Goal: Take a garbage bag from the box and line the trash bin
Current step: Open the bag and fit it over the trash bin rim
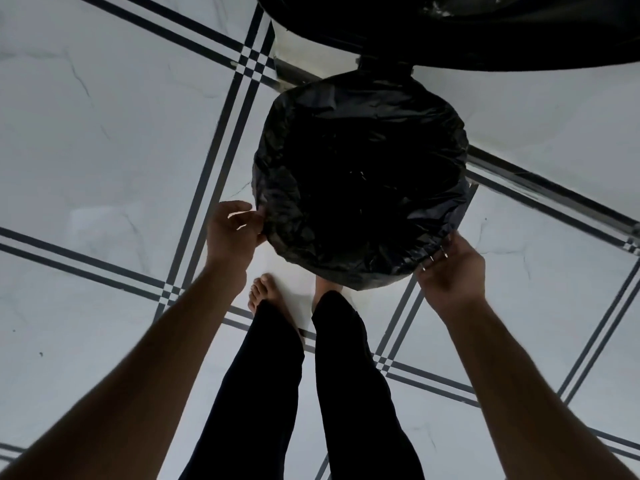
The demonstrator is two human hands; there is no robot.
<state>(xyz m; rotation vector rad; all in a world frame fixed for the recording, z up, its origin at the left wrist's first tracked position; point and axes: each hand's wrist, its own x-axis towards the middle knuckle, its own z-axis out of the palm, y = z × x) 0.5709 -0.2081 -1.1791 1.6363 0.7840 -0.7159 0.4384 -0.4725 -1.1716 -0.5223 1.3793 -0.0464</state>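
A black garbage bag covers the round mouth of the trash bin, its crinkled edge folded down over the rim all around; the bin itself is hidden beneath it. My left hand pinches the bag's edge at the bin's left side. At the lower right of the rim, my right hand has its fingers curled on the bag's folded edge. The bin's black lid stands raised behind the opening. The bag box is out of view.
I stand barefoot in dark trousers right in front of the bin, toes at its base. The floor is pale marble tile with dark double lines, and a dark metal threshold strip runs behind the bin.
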